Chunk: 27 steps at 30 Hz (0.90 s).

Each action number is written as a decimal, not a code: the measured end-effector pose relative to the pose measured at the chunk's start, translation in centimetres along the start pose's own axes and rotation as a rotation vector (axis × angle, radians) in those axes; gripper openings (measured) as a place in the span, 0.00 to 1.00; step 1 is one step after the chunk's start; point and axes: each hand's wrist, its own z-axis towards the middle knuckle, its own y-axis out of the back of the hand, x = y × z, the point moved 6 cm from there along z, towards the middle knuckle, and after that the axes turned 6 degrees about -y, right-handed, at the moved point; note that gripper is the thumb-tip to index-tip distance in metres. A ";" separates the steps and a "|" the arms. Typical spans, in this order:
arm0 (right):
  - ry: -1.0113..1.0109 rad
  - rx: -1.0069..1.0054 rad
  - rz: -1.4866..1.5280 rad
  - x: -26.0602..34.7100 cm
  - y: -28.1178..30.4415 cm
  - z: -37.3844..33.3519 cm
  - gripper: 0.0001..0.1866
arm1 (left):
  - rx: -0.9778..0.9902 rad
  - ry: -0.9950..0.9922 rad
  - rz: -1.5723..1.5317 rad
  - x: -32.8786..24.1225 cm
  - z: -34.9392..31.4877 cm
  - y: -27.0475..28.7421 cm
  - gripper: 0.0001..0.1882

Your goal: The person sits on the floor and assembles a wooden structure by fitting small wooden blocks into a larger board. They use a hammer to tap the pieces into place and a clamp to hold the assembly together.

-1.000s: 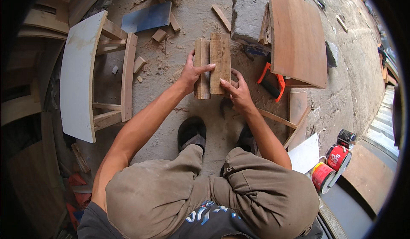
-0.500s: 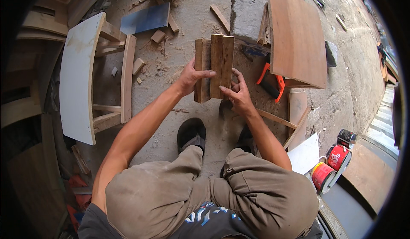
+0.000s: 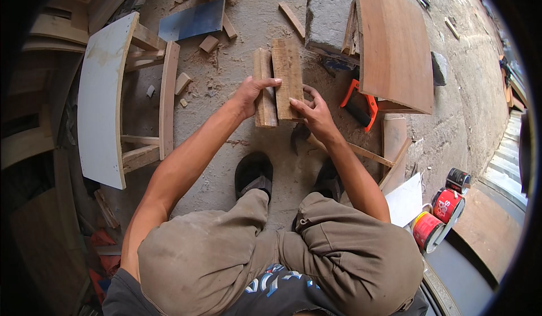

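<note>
Two short wooden blocks are held up side by side in front of my feet. My left hand [image 3: 249,96] is closed round the narrower wooden block [image 3: 264,104], and its thumb reaches across to the other one. On the right, the wider wooden block [image 3: 287,70] turns its broad, rough brown face up. My right hand [image 3: 317,114] grips that block's lower right edge, thumb on the face and fingers behind. A hammer [image 3: 299,137], partly hidden by my right wrist, lies on the floor below it.
An orange-and-black handsaw [image 3: 360,107] leans by a plywood panel [image 3: 395,45] and a stone block [image 3: 327,20]. To the left stands a white-topped wooden frame [image 3: 104,101]. Wood offcuts [image 3: 209,44] and a blue sheet [image 3: 192,22] lie ahead; red cans [image 3: 449,204] sit right.
Both blocks have turned and shifted slightly left. The right one shows a single broad face where two narrow strips with a seam appeared before. Both hands keep their hold.
</note>
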 end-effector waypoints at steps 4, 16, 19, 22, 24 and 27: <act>0.055 -0.042 -0.124 1.1 0.0 0.6 0.43 | -0.036 -0.053 -0.013 -0.2 0.5 1.6 0.29; 0.440 -0.061 -0.373 3.5 -1.9 0.0 0.39 | 0.219 -0.357 0.365 -2.1 -0.7 0.2 0.40; 0.472 -0.145 -0.329 3.1 -0.4 -2.2 0.38 | 0.261 -0.325 0.512 -1.7 -0.6 -0.8 0.42; 0.603 -0.408 -0.381 2.9 1.9 -7.6 0.38 | 0.221 -0.302 0.661 -1.6 0.2 -0.7 0.43; 0.670 -0.475 -0.252 1.6 4.7 -11.0 0.37 | 0.154 -0.390 0.791 -1.7 1.3 -0.1 0.44; 0.681 -0.817 -0.356 3.0 9.6 -17.6 0.25 | 0.113 -0.412 0.800 -1.7 2.3 -0.4 0.46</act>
